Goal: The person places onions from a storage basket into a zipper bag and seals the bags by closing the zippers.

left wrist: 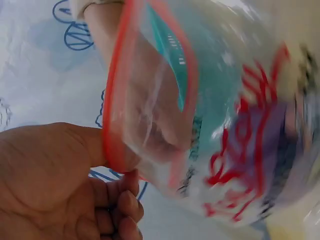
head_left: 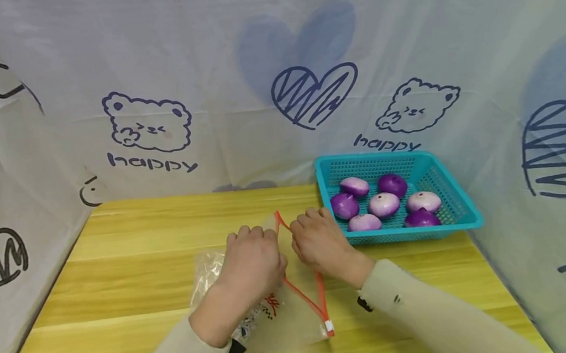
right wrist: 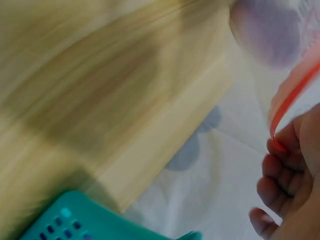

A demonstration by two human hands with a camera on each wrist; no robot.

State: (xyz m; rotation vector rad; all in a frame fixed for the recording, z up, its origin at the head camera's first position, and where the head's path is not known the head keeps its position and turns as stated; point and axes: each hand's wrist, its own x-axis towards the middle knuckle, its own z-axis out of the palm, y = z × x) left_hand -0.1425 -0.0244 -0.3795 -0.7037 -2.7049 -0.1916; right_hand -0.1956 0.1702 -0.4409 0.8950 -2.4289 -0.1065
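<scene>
A clear plastic zip bag [head_left: 296, 322] with a red-orange zip edge and a white slider hangs between both hands, its mouth spread apart. My left hand [head_left: 254, 259] pinches one side of the mouth; in the left wrist view, thumb and fingers of this hand [left wrist: 65, 175] hold the red edge. Opposite it, my right hand [head_left: 324, 246] grips the other side, and the right wrist view has its fingers curled at the red strip [right wrist: 287, 102]. Red lettering [left wrist: 242, 135] and dark print mark the bag. A blurred purplish patch shows there; whether it is print or contents is unclear.
A teal perforated basket [head_left: 407, 237] stands at the back right, close to my right hand, with several peeled purple onions [head_left: 384, 205] in it. Beneath lies a wood-grain table [head_left: 122, 289]. Patterned white cloth [head_left: 229, 64] rises behind and along both sides.
</scene>
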